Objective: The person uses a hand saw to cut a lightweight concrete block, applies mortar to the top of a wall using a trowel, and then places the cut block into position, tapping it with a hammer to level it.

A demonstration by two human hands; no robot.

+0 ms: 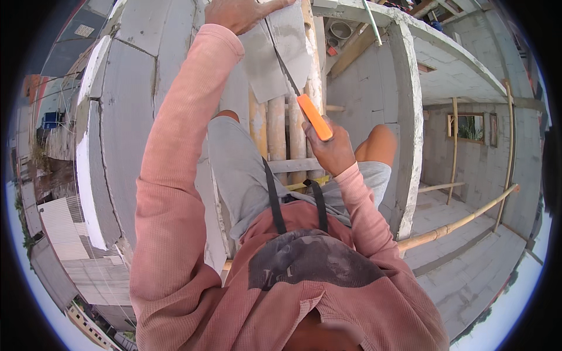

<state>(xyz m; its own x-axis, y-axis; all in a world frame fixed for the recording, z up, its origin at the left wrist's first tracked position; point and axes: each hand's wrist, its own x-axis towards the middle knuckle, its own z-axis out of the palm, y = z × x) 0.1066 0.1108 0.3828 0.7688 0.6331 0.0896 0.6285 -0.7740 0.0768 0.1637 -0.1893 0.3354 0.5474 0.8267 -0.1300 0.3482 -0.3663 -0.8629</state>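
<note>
The person seems to be in the middle of sawing. The right hand (pixel 333 150), at the centre of the frame, is closed firmly around the orange handle of a hand saw with a narrow dark blade (pixel 305 105). The blade reaches up and left across a flat, light-grey block (pixel 264 67), which lies over round, yellowish poles (pixel 277 126) at the upper centre. The left hand (pixel 237 14) rests at the block's upper end, one finger stretched out; its grip one cannot tell, because the frame edge cuts it. The next stroke probably calls for a steady block and a straight blade.
</note>
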